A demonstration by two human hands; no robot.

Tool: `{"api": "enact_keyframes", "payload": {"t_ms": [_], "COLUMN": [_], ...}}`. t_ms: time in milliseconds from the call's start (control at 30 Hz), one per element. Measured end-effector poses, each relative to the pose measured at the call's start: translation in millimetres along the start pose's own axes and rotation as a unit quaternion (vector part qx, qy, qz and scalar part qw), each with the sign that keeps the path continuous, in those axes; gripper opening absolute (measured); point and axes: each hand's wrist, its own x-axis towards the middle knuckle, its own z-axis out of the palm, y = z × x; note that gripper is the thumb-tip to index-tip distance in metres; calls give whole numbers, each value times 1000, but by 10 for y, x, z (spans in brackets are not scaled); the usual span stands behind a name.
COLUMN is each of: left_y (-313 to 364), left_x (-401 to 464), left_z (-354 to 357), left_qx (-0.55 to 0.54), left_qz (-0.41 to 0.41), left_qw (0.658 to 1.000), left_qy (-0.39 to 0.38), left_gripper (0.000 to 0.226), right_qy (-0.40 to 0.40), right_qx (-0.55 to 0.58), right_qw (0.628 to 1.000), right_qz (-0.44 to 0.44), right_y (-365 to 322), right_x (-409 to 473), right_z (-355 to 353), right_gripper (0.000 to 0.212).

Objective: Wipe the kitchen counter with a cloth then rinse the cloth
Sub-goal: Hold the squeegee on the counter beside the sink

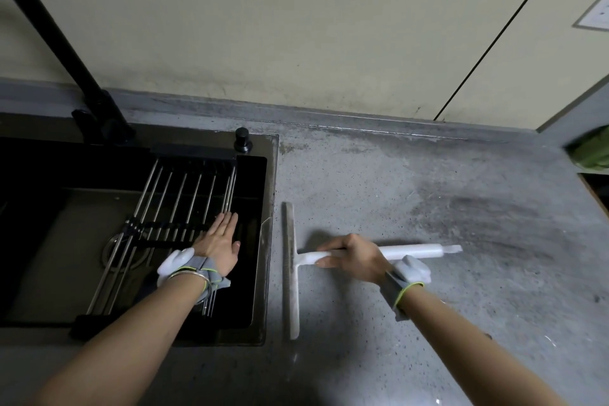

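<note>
You are in the wiping step, though no cloth shows anywhere: your right hand curls its fingers round the handle of a white squeegee lying on the grey table. The handle's long axis runs left to right, free end pointing right; its blade runs front to back, just beside the sink. Your left hand rests flat, fingers straight, on the sink rack, holding nothing. Next, I judge, you draw the blade across the dusty patch towards the sink.

dim cream wall, black seam
</note>
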Motion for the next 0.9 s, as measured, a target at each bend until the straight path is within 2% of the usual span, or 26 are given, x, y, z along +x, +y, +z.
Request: {"api": "enact_keyframes", "payload": {"t_ms": [200, 400, 533, 633, 767, 900], "left_y": [-55, -46, -66, -83, -72, -97], "left_x": [-52, -100, -104, -86, -57, -41], "left_z": [109, 201, 247, 242, 248, 230], "left_qx": [7, 11, 9, 15, 7, 7], "left_qz": [17, 1, -18, -17, -21, -19], "left_qw": [1000, 999, 999, 1000, 1000, 999], "left_qy": [9, 43, 33, 8, -20, -44], "left_gripper": [70, 77, 81, 83, 85, 86], "right_qy": [23, 93, 129, 115, 79, 50], "right_qx": [47, 85, 84, 60, 22, -6], "right_qw": [998, 990, 984, 987, 994, 997], "right_qz": [18, 68, 89, 92, 68, 52], "right_y": [40, 521, 810, 872, 802, 583], "right_x": [-69, -407, -603, -651, -591, -467], "right_z": [-15, -426, -582, -586, -466, -315], "right_gripper": [34, 29, 33, 35, 12, 17]}}
